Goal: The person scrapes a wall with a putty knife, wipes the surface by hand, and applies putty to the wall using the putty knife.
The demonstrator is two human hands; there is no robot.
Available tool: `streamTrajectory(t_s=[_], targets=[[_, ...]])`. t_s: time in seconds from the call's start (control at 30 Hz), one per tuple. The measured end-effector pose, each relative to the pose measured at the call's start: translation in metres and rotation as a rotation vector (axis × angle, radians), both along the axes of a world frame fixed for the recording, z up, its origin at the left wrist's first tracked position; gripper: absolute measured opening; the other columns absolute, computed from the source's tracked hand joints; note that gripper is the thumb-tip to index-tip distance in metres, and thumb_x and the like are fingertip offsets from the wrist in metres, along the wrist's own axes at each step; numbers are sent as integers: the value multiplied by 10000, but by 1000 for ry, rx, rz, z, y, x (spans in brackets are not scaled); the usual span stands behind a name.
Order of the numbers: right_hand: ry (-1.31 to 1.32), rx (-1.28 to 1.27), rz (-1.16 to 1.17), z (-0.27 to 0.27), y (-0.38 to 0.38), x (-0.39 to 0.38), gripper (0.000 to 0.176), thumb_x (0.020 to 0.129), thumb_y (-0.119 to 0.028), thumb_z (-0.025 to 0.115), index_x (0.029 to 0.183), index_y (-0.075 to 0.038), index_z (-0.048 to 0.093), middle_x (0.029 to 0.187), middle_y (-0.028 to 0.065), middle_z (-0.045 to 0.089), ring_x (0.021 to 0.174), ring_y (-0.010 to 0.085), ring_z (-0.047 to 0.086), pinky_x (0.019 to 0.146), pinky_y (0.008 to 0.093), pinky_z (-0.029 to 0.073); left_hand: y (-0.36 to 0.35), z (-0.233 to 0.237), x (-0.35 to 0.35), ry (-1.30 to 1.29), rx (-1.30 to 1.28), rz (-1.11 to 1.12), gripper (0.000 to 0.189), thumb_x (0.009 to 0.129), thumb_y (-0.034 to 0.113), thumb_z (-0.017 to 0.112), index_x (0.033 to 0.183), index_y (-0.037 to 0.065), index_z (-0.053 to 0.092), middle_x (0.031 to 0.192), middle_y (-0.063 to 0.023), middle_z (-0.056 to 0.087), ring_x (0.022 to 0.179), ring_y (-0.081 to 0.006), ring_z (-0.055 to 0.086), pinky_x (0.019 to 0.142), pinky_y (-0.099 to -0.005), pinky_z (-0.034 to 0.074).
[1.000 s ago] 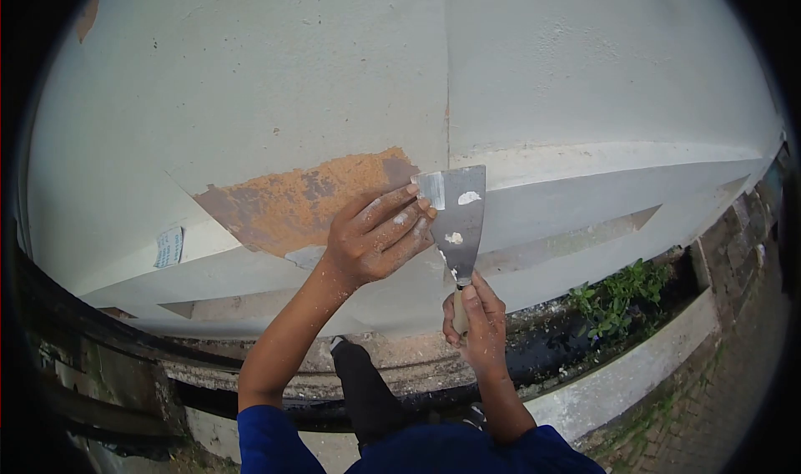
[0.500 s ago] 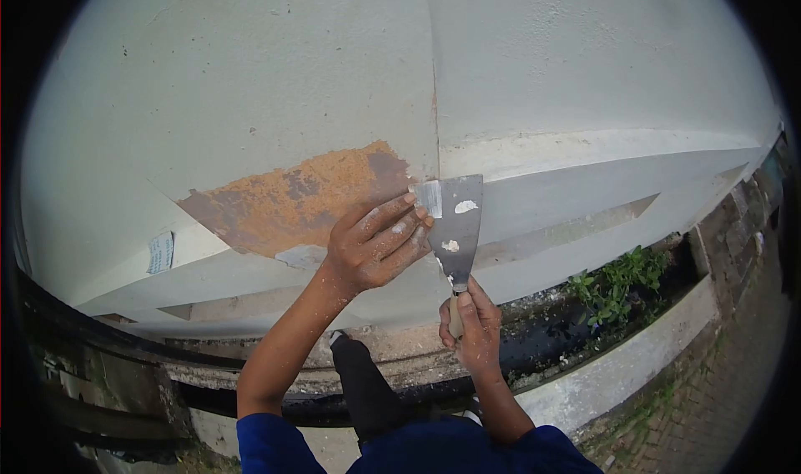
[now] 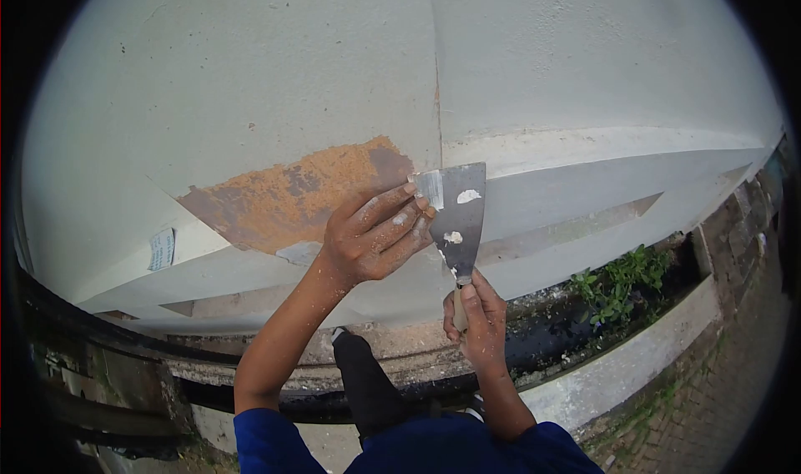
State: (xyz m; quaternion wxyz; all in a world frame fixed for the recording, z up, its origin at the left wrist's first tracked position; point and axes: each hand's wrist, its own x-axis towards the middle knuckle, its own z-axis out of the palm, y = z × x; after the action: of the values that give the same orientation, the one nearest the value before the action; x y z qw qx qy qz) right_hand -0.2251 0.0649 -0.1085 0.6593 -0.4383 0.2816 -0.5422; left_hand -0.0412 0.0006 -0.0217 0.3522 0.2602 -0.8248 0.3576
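Observation:
A putty knife point(image 3: 459, 221) with a wide grey metal blade stands nearly upright in front of the wall, with white smears on the blade. My right hand point(image 3: 481, 320) is wrapped round its pale handle, thumb along the front. At the blade's left edge, my left hand point(image 3: 371, 236) has its fingers bent against the metal, the thumb hidden behind them. A shiny, lighter strip shows at the blade's upper left corner beside those fingertips. White dust marks both hands. Behind the left hand, a bare brown-orange patch point(image 3: 292, 190) breaks the pale painted wall point(image 3: 334, 73).
A ledge point(image 3: 584, 192) runs along the wall's lower part. Below lies a dark drainage channel point(image 3: 542, 338) with green plants point(image 3: 622, 286) at its right and a concrete kerb point(image 3: 626, 370). A small printed paper point(image 3: 162, 249) sticks to the wall at left. Brick paving lies right.
The putty knife and my right hand have moved slightly up and right. My left hand stays at the blade's edge, with its fingertips a little higher.

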Motion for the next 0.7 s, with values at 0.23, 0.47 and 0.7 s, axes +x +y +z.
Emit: streamTrajectory(t_s=[0.23,0.47,0.7], targets=[[-5,-48,-5,3,-11,2,368,988,-269,429,1239,-6,490,631,45,495,416,73,419,384,203,344,-2,1,1,-21,-52,37,222,636,201,783,829,129,703,944,5,689,983,-197,647,695,-296,542],[-19,3,6,-5,-1,1,406,989,-272,426,1292,-3,461,624,47,494,415,68,411,379,203,337,-5,-5,-2,-17,-74,21,110,696,127,764,757,129,673,896,12,686,984,-169,641,686,-280,555],[-77,-8,2,7,-2,-2,349,993,-194,430,1274,7,484,641,27,490,464,48,416,408,188,343,-3,6,-2,-31,-35,18,271,610,214,800,846,119,707,921,-3,698,959,-194,659,660,-310,529]])
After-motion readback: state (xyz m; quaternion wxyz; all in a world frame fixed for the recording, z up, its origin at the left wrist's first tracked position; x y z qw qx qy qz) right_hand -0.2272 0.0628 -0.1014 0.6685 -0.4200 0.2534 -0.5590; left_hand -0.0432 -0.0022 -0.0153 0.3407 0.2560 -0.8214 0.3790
